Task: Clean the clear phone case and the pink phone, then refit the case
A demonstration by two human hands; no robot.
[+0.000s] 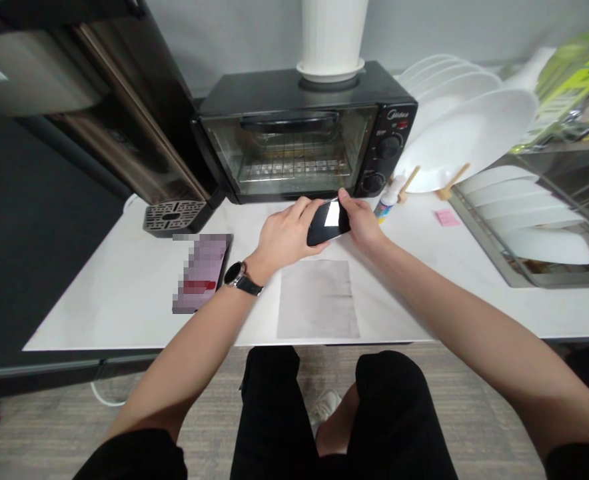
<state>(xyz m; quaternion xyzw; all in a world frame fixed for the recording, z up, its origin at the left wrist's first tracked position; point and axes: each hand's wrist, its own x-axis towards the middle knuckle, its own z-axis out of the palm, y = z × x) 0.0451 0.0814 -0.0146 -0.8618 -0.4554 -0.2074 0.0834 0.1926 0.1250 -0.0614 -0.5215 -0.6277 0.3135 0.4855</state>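
Left hand and right hand holding a glossy black phone
Square grey sheet near front edge of white table; open room beside.

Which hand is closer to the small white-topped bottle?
Right: the right hand is next to the bottle; the left hand is farther away, at the other end of the phone.

"There's the phone, black and glossy, a bright white patch gleaming on its face!"
"And how's it sitting?"
"Slanted, right end higher in view, gripped between left hand and right hand."
"Over the white counter, then?"
"Over it, yes; whether it touches, I can't tell."
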